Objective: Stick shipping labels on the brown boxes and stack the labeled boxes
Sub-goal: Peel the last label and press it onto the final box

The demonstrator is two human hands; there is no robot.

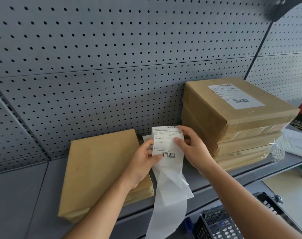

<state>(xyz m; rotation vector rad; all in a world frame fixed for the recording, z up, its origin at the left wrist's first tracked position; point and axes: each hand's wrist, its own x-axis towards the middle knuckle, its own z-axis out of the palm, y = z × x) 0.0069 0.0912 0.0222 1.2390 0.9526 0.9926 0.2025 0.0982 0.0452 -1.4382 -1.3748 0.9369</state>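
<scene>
Grey pegboard (112, 49) backs a grey shelf (25, 195). At far right stands a stack of brown boxes (241, 135) with a shipping label (234, 95) stuck on its top box; that part is judged done. At left, a bare box (98, 169) awaits labelling and stacking. Between them, both hands hold a fresh label (165, 144) above the shelf, its backing strip (169, 204) hanging down. On the left hand (143, 163), curled fingers (146, 144) and thumb pinch the label's left edge. The right hand (195, 149) pinches its right edge likewise. It touches no box.
</scene>
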